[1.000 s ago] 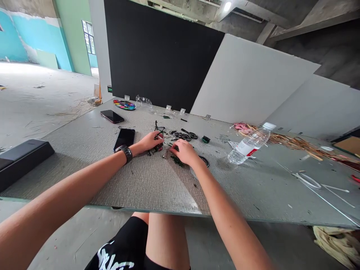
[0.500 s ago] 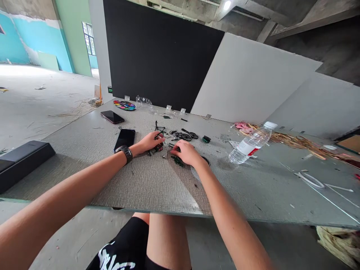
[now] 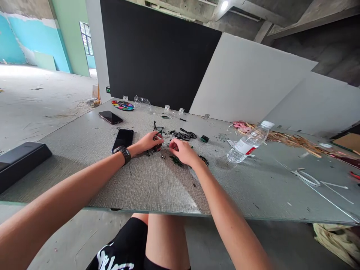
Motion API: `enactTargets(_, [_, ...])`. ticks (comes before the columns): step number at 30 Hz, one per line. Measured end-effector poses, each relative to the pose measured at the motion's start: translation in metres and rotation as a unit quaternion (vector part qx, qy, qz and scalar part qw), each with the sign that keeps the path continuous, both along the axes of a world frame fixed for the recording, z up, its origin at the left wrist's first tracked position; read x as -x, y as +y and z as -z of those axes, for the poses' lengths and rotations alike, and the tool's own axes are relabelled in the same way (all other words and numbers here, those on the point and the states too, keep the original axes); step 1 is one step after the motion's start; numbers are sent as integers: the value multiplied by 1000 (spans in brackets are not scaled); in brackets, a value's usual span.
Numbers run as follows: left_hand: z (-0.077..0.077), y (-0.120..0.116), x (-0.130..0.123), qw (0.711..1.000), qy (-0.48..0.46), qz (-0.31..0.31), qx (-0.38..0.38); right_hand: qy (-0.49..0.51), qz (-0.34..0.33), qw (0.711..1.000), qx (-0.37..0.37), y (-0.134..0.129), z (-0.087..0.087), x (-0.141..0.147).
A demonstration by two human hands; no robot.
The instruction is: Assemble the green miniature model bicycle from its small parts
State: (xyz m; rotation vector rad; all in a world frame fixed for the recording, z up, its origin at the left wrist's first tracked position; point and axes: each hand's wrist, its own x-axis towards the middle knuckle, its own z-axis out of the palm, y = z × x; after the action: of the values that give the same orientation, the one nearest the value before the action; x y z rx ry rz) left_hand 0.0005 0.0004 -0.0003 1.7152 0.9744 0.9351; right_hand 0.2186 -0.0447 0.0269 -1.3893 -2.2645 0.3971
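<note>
My left hand [image 3: 149, 141], with a watch on its wrist, is closed around a small dark model bicycle frame [image 3: 158, 129] that stands up past the fingers. Close by on the right, my right hand [image 3: 183, 150] has thumb and fingertips pinched together. Whatever is between those fingertips is too small to make out. Beneath it lie small dark green parts [image 3: 176, 160]. A small spoked wheel [image 3: 203, 160] shows partly from behind the right wrist. Beyond both hands are more small black wheels [image 3: 184, 136] and a dark green block-like piece [image 3: 204, 138].
Two phones, one black [image 3: 123, 139] and one farther back [image 3: 110, 117], lie at the left near a paint palette [image 3: 123, 105]. A long black case [image 3: 24, 163] sits at the left edge. To the right stands a water bottle [image 3: 249, 144], with white cable [image 3: 308, 177] beyond.
My right hand has lifted slightly and drawn its fingertips together above the green parts. The left hand keeps hold of the frame. The whole view has shifted a little.
</note>
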Motion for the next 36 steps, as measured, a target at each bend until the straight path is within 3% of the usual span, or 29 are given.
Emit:
enactTargets(8, [-1, -1, 0, 1000, -10, 1, 5, 2, 3, 1000, -29, -2, -11, -9])
enactTargets(12, [-1, -1, 0, 1000, -6, -3, 2, -45, 75, 994, -63, 3, -15, -32])
enactTargets(17, [-4, -3, 0, 999, 29, -17, -26, -139, 112, 984, -15, 10, -8, -50])
enactTargets(25, [-5, -4, -1, 999, 24, -24, -20, -119, 95, 988, -23, 15, 1, -47])
enactTargets(31, [-4, -3, 0, 1000, 14, -18, -8, -91, 129, 986, -45, 20, -4, -65])
enactTargets(36, [-1, -1, -1, 1000, 6, -16, -7, -126, 148, 980, -40, 21, 5, -55])
